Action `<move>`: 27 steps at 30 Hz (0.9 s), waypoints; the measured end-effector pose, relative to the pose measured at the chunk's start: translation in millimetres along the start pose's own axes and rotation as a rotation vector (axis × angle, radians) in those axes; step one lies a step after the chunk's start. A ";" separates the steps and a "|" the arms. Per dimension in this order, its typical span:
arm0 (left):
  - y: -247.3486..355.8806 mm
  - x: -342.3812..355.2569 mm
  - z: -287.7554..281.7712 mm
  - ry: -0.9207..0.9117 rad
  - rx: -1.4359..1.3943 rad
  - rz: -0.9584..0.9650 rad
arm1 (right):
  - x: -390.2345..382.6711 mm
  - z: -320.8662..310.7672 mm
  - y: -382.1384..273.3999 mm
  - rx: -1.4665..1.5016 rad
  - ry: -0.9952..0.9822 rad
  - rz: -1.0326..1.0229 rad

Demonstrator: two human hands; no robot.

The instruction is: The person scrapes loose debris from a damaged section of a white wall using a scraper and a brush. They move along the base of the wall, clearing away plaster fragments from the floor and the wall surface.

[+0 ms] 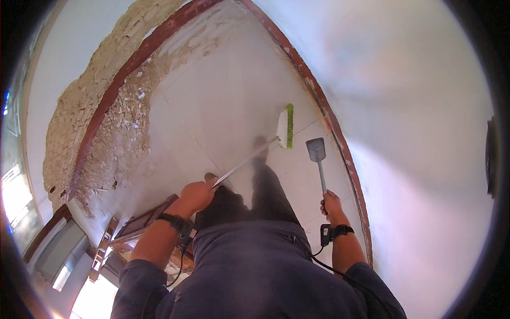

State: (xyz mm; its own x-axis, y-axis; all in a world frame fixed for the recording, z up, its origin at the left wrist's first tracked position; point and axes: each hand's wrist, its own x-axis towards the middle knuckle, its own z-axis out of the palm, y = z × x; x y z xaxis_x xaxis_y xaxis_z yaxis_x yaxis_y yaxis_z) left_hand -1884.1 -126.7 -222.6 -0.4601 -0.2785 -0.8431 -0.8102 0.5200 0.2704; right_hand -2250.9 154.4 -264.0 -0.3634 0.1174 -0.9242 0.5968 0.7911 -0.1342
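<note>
My left hand (197,195) is closed round the thin metal pole of a broom (282,126). The broom has a white head with green bristles, which lies on its side over the pale floor ahead of my feet. In my right hand (332,206) is the grey handle of a small dark shovel (316,150). Its flat blade points away from me, near the base of the right wall. Broom head and shovel blade are apart, the blade being to the right and nearer to me.
Sandy rubble (125,127) is piled along the left wall, where plaster has come off. A dark red skirting strip (340,138) runs along the right wall (414,149). Wooden furniture or a frame (143,215) and a small ladder (103,250) stand at the lower left. Pale tiles (207,106) cover the floor.
</note>
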 end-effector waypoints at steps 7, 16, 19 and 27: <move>32.2 75.8 -42.4 -0.073 0.059 0.104 | 13.2 -17.6 -24.8 0.041 0.041 -0.017; 6.9 164.1 -135.3 -0.122 0.172 0.186 | -8.8 28.2 -63.6 0.030 0.068 -0.007; -37.3 188.8 -163.1 -0.025 0.095 0.182 | -15.5 51.4 -76.4 0.039 0.110 0.022; -183.1 168.6 -227.0 0.177 -0.155 -0.027 | -60.8 141.6 -155.5 -0.047 0.080 0.014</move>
State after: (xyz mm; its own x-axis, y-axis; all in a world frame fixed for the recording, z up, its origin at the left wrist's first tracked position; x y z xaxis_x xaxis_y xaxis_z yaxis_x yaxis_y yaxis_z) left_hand -1895.8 -452.2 -308.7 -0.4826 -0.4348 -0.7603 -0.8630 0.3840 0.3283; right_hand -2220.4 -60.8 -237.6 -0.4126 0.1745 -0.8940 0.5689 0.8159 -0.1032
